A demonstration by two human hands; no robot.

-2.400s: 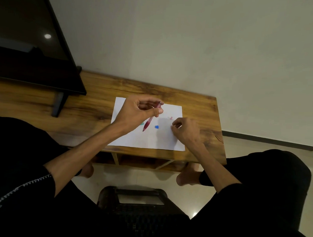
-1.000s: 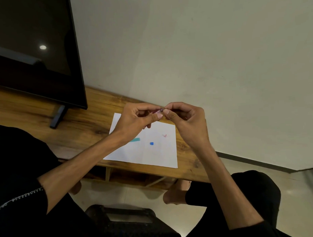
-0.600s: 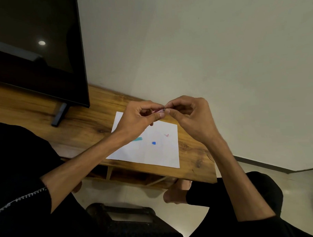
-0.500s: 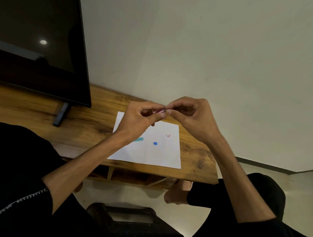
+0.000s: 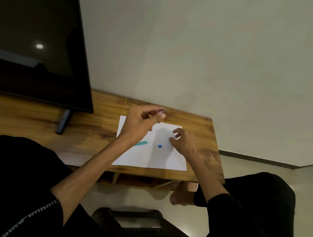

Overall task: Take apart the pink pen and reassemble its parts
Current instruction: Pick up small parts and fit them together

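My left hand point(image 5: 140, 123) is raised above the far left of the white paper sheet point(image 5: 150, 157) and is shut on the pink pen point(image 5: 159, 111); only the pen's end shows past my thumb and forefinger. My right hand point(image 5: 184, 142) rests low over the paper's right side with its fingers curled and slightly apart, fingertips at the small pink piece, which they mostly hide. I cannot tell whether it grips that piece. A teal strip point(image 5: 141, 143) and a small blue square piece point(image 5: 159, 146) lie on the paper between my hands.
The paper lies on a wooden table point(image 5: 92, 127) whose right edge is near my right wrist. A black TV screen point(image 5: 36, 51) on a stand foot point(image 5: 63, 121) stands at the left. A pale wall runs behind. My knees and a dark stool point(image 5: 134, 223) are below.
My hands were together at the pen's end; now they are apart. My right hand has dropped to the paper's right side, while my left still holds the pen up.
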